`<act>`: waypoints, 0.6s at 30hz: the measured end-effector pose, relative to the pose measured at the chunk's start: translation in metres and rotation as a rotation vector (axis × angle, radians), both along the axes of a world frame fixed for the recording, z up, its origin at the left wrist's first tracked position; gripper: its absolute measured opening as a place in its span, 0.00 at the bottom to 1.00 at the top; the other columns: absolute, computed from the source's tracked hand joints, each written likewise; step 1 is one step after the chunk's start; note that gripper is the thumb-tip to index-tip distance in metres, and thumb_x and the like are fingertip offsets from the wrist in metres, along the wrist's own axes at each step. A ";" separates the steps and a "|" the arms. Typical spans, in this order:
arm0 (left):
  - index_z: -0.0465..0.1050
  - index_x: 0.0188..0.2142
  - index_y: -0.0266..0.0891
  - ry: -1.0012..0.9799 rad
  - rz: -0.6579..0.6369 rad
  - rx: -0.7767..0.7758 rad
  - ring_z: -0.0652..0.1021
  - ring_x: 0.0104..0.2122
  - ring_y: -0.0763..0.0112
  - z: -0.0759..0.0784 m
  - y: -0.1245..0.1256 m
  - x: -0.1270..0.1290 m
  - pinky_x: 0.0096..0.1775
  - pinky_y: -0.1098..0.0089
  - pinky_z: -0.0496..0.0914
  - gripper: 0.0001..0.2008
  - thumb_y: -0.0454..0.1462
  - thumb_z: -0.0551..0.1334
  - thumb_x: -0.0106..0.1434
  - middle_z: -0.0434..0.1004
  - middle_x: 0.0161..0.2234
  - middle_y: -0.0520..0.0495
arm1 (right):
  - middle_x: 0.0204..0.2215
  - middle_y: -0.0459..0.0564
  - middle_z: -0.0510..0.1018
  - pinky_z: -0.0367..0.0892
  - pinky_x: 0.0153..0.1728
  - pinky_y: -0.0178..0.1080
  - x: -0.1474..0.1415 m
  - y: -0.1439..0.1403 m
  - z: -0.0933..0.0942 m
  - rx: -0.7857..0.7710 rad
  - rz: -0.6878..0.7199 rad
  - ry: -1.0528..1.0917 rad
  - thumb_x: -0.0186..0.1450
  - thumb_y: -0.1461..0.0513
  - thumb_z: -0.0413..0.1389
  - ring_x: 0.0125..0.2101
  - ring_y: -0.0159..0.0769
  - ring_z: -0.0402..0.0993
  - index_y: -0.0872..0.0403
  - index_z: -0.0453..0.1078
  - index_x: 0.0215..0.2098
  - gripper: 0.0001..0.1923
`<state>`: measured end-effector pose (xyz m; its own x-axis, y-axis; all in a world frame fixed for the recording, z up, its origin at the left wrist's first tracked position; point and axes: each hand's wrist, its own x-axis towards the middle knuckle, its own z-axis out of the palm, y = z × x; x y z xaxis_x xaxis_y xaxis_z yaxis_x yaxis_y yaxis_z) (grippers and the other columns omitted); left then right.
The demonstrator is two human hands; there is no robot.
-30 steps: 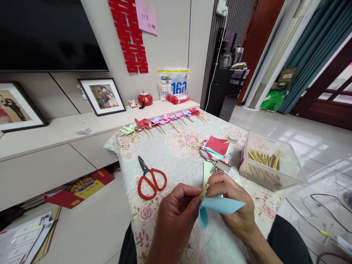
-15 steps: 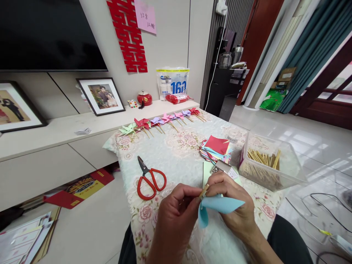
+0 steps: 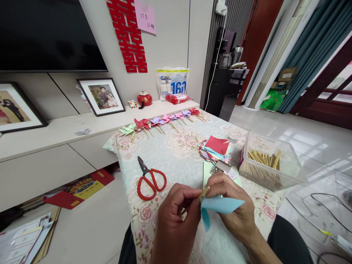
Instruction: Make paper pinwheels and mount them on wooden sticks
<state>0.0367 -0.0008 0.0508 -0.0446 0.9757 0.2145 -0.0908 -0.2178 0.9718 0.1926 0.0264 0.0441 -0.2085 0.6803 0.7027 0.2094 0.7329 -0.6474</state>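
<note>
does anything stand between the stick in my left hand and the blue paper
Nothing visible does: the stick in your left hand sits close beside the blue paper in your right hand. Whether they touch isn't clear.

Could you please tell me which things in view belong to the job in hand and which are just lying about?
Likely for the job:
blue paper
held stick
paper squares
scissors
boxed sticks
pinwheels

Apparently just lying about:
framed photos
red jar
colourful cube

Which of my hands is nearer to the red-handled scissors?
Left. Your left hand, pinching a wooden stick, is just right of and nearer you than the red-handled scissors; your right hand is farther right, beyond the left.
</note>
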 end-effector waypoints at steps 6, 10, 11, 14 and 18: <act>0.80 0.39 0.44 0.148 0.036 0.134 0.77 0.32 0.71 0.001 -0.002 -0.003 0.32 0.73 0.71 0.07 0.32 0.63 0.64 0.74 0.32 0.51 | 0.33 0.48 0.74 0.67 0.38 0.41 -0.002 -0.002 0.000 0.051 -0.057 -0.017 0.64 0.74 0.55 0.35 0.37 0.73 0.53 0.73 0.36 0.11; 0.78 0.40 0.45 0.234 0.062 0.223 0.77 0.32 0.72 0.000 -0.004 -0.002 0.32 0.74 0.71 0.10 0.29 0.61 0.65 0.74 0.34 0.51 | 0.32 0.48 0.74 0.66 0.38 0.42 -0.004 -0.003 0.004 0.081 -0.080 -0.014 0.63 0.75 0.54 0.35 0.36 0.72 0.53 0.72 0.36 0.12; 0.78 0.40 0.45 0.245 0.087 0.239 0.77 0.32 0.72 0.000 -0.005 -0.001 0.32 0.74 0.71 0.11 0.29 0.60 0.65 0.74 0.33 0.51 | 0.32 0.48 0.74 0.66 0.38 0.42 -0.005 -0.003 0.005 0.084 -0.085 -0.012 0.63 0.75 0.54 0.35 0.36 0.72 0.53 0.72 0.36 0.13; 0.78 0.41 0.45 0.263 0.158 0.279 0.76 0.31 0.73 -0.001 -0.007 0.004 0.32 0.73 0.69 0.11 0.28 0.60 0.65 0.73 0.33 0.52 | 0.32 0.48 0.73 0.66 0.38 0.42 -0.007 -0.004 0.005 0.099 -0.105 -0.001 0.62 0.76 0.54 0.34 0.36 0.72 0.53 0.73 0.36 0.13; 0.77 0.41 0.45 0.268 0.175 0.315 0.75 0.31 0.72 -0.002 -0.008 0.006 0.32 0.73 0.69 0.12 0.28 0.60 0.65 0.73 0.33 0.52 | 0.33 0.48 0.73 0.66 0.40 0.44 -0.010 -0.005 0.001 0.100 -0.120 0.046 0.62 0.76 0.55 0.34 0.36 0.71 0.53 0.72 0.37 0.13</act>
